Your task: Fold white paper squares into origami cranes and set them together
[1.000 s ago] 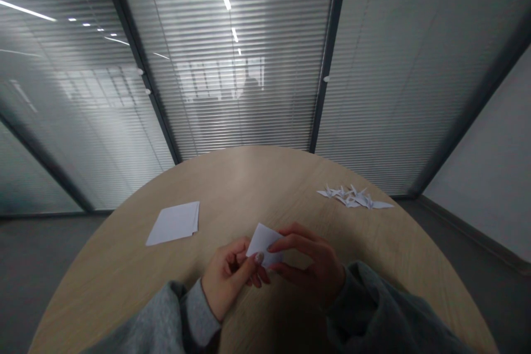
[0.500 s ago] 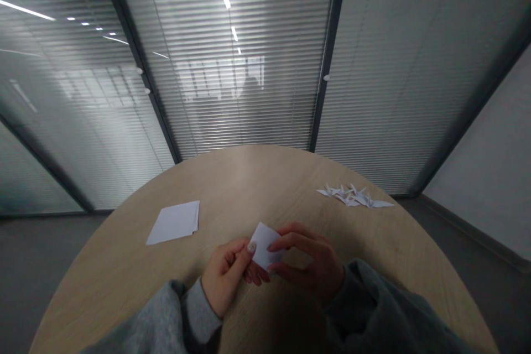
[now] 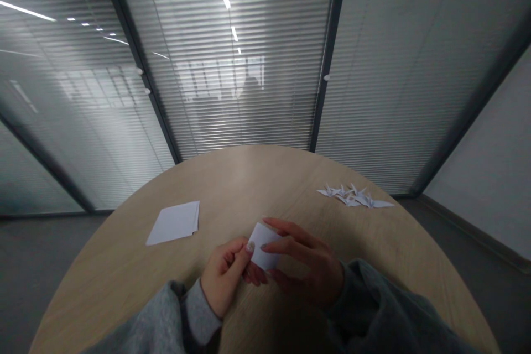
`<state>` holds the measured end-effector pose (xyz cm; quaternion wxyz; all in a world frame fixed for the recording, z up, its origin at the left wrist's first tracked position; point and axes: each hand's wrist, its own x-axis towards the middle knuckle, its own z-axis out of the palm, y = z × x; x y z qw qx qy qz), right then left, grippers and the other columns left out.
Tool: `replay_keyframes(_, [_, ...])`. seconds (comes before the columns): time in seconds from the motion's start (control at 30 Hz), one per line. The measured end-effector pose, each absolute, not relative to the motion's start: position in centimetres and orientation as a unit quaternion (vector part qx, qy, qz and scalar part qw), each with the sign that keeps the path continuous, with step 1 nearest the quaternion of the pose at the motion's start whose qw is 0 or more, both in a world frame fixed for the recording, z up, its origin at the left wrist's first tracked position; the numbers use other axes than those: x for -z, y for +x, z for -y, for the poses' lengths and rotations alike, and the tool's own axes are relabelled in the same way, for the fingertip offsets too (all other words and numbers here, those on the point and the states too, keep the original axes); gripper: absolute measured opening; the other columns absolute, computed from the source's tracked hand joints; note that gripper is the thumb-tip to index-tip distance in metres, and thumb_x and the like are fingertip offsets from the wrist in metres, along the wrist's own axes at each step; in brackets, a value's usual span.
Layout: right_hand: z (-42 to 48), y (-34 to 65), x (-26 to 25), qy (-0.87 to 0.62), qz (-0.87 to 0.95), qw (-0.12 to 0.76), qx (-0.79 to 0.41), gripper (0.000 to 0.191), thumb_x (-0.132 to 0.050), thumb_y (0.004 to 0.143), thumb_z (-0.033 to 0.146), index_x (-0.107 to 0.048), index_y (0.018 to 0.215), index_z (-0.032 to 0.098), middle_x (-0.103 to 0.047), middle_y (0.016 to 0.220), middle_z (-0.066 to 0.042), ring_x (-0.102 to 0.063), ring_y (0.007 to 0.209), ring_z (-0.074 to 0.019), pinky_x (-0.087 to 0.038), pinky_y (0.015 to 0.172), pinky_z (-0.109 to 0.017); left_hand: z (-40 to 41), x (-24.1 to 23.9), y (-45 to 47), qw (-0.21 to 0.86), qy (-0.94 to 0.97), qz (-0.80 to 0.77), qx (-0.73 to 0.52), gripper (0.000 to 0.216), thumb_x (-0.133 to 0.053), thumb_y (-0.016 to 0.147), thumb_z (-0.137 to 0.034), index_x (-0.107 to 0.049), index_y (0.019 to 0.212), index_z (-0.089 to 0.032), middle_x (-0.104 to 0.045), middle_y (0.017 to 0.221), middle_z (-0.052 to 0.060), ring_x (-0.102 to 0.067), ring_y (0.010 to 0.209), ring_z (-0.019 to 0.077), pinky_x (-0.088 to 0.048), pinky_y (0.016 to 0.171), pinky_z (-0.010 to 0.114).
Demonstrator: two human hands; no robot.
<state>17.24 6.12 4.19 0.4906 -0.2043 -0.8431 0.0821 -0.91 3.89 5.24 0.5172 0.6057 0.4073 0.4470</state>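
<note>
I hold a small folded white paper (image 3: 263, 245) between both hands, just above the round wooden table (image 3: 232, 188), near its front edge. My left hand (image 3: 230, 274) pinches the paper's left side with thumb and fingers. My right hand (image 3: 309, 263) grips its right side, with the index finger laid over the top corner and the other fingers under it. Both sleeves are grey.
A small stack of white paper sheets (image 3: 174, 222) lies on the table to the left. Several folded white paper cranes (image 3: 354, 197) lie in a cluster at the far right. Glass walls with blinds stand behind the table.
My right index finger has risen and stretched over the paper's top corner. The paper's upper edge now curls slightly. My left hand has hardly moved.
</note>
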Motion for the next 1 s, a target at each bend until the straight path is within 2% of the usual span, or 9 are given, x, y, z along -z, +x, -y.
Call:
replay_keyframes(0.2, [-5.8, 17.4, -4.8, -0.222, 0.872, 0.435, -0.048, 0.029, -0.059, 0.074, 0.014, -0.06, 0.102, 0.02, -0.054, 0.128, -0.014, -0.064, 0.099, -0.0228, -0.056, 0.076, -0.032, -3.9, -5.1, -1.0, 0.505, 0.608, -0.411, -0.455, 0.051, -0.05, 0.079, -0.062, -0.058, 0.063, -0.014, -0.062, 0.047, 0.003, -0.056, 0.043, 0.012, -0.044, 0.047, 0.021])
replay_keyframes(0.3, [-5.9, 17.4, -4.8, -0.224, 0.862, 0.448, -0.074, 0.031, -0.056, 0.072, 0.01, -0.06, 0.101, 0.02, -0.053, 0.127, -0.014, -0.064, 0.096, -0.0209, -0.056, 0.077, -0.031, -3.8, -5.2, -1.0, 0.499, 0.613, -0.417, -0.449, 0.051, -0.05, 0.079, -0.062, -0.058, 0.064, -0.015, -0.062, 0.046, 0.002, -0.056, 0.043, 0.0127, -0.045, 0.047, 0.022])
replay_keyframes(0.43, [-6.3, 17.3, -4.8, -0.223, 0.834, 0.489, -0.123, 0.023, -0.057, 0.072, 0.008, -0.061, 0.092, 0.02, -0.055, 0.12, -0.012, -0.063, 0.094, -0.0182, -0.054, 0.079, -0.03, -3.9, -5.4, -1.1, 0.476, 0.628, -0.43, -0.44, 0.052, -0.046, 0.08, -0.063, -0.057, 0.061, -0.016, -0.062, 0.047, 0.003, -0.057, 0.045, 0.0142, -0.045, 0.048, 0.024])
replay_keyframes(0.57, [-6.6, 17.1, -4.7, -0.258, 0.826, 0.487, -0.12, 0.011, -0.059, 0.073, 0.011, -0.064, 0.078, 0.02, -0.056, 0.102, -0.008, -0.059, 0.084, -0.0171, -0.051, 0.071, -0.03, -4.5, -5.0, -1.5, 0.441, 0.658, -0.453, -0.41, 0.051, -0.042, 0.083, -0.06, -0.058, 0.064, -0.015, -0.061, 0.05, 0.004, -0.055, 0.047, 0.0144, -0.044, 0.051, 0.025])
replay_keyframes(0.73, [-7.0, 17.0, -3.9, -0.325, 0.848, 0.402, -0.118, 0.01, -0.067, 0.068, 0.01, -0.064, 0.07, 0.019, -0.055, 0.078, -0.002, -0.055, 0.074, -0.0163, -0.045, 0.065, -0.028, -5.6, -3.6, -2.1, 0.335, 0.698, -0.5, -0.388, 0.036, -0.045, 0.085, -0.047, -0.057, 0.07, -0.016, -0.058, 0.057, 0.001, -0.051, 0.053, 0.0146, -0.039, 0.052, 0.025])
replay_keyframes(0.9, [-7.4, 17.0, -3.6, -0.369, 0.863, 0.323, -0.123, 0.009, -0.068, 0.068, 0.009, -0.064, 0.068, 0.017, -0.058, 0.076, -0.003, -0.055, 0.074, -0.0169, -0.043, 0.068, -0.029, -6.0, -3.0, -2.3, 0.29, 0.733, -0.506, -0.349, 0.021, -0.047, 0.085, -0.034, -0.058, 0.089, -0.017, -0.059, 0.069, 0.002, -0.055, 0.065, 0.0169, -0.043, 0.061, 0.028])
replay_keyframes(1.0, [-7.5, 16.9, -3.7, -0.397, 0.864, 0.281, -0.13, 0.008, -0.068, 0.069, 0.009, -0.064, 0.068, 0.016, -0.059, 0.076, -0.004, -0.055, 0.075, -0.0175, -0.043, 0.069, -0.029, -5.9, -3.4, -2.4, 0.234, 0.752, -0.51, -0.345, 0.018, -0.049, 0.082, -0.025, -0.059, 0.095, -0.017, -0.06, 0.081, 0.005, -0.055, 0.072, 0.0189, -0.045, 0.068, 0.032])
